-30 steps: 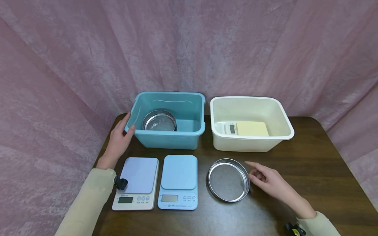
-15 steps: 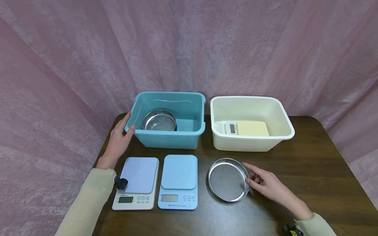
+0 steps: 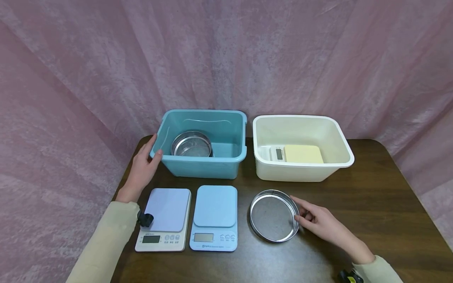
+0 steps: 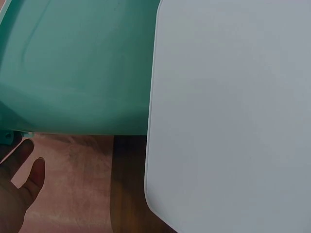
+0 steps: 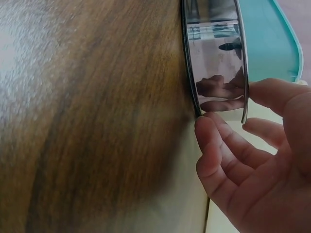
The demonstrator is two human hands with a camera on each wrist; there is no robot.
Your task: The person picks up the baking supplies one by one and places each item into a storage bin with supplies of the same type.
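Note:
In the head view my left hand (image 3: 140,169) rests on the left rim of the blue-green basin (image 3: 203,167), fingers and thumb loosely spread; the left wrist view shows it at the edge. A round metal sieve (image 3: 273,218) lies flat on the table at the right of the front row. My right hand (image 3: 316,220) holds its right edge with thumb and forefinger. Seen from the right wrist, one fingertip (image 5: 260,92) touches the upper rim of the shiny sieve wall (image 5: 214,68), and curled fingers sit by its lower edge. A second sieve (image 3: 191,145) stands inside the blue-green basin.
A white kitchen scale (image 3: 166,210) and a light blue one (image 3: 215,206) lie left of the sieve. The cream basin (image 3: 301,173) at the back right contains a scale with a yellow plate (image 3: 302,154). Behind the table (image 3: 375,196) hangs a pink curtain (image 3: 226,59).
My right hand has moved slightly left onto the sieve's edge, then stayed there. The left hand, the sieve and the basins keep their places.

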